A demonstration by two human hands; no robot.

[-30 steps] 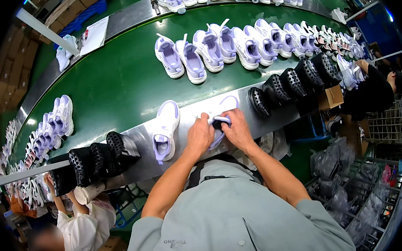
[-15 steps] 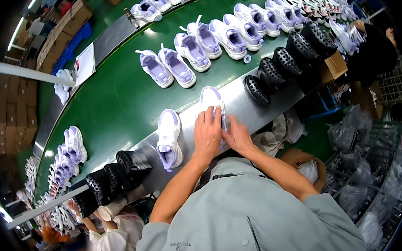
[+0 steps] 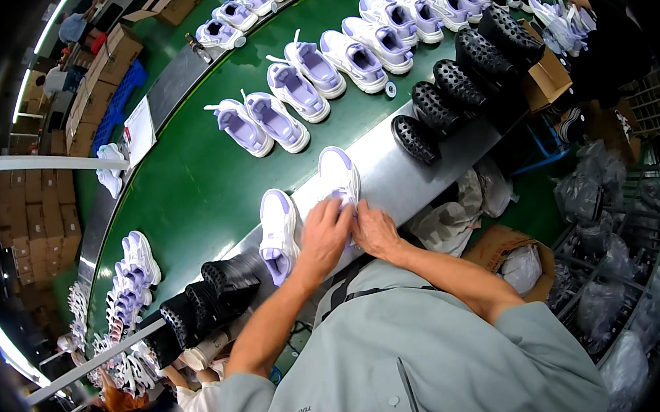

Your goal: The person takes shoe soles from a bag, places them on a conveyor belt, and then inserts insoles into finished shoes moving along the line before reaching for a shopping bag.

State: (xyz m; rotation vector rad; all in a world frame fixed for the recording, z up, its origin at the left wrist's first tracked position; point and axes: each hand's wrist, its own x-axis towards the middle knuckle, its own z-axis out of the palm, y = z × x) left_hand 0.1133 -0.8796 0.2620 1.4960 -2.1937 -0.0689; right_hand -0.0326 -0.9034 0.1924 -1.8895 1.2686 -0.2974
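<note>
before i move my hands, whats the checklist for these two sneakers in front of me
1. Left hand on the right-hand white-and-lilac sneaker: ok.
2. Right hand at that sneaker's heel end: ok.
3. Its foot opening in view: not ok, hands cover it.
4. Left-hand white-and-lilac sneaker sole-down: ok.
5. Nearest black perforated form apart from both: ok.
6. Grip firmness: cannot tell.

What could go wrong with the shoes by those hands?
The left forearm is very close to the other shoe, so it might bump that one toward the edge of the metal ledge.

The left hand and right hand cover the back of the nearer-to-middle shoe, so something crooked there could be missed.
</note>
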